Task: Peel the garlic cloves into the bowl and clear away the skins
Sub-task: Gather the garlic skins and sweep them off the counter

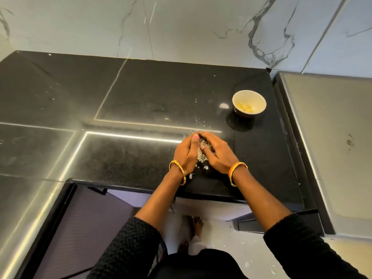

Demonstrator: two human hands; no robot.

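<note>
Nearest, two hands, the left hand (186, 152) and right hand (216, 153), cup inward around one heap of garlic skins (202, 153) on the black surface (141, 97), fingers curved and meeting at the far side, probably to gather it for removal. A few flakes lie loose beside them. Farther right stands one bowl (249, 103) with peeled cloves (246, 107), too small to count.
</note>
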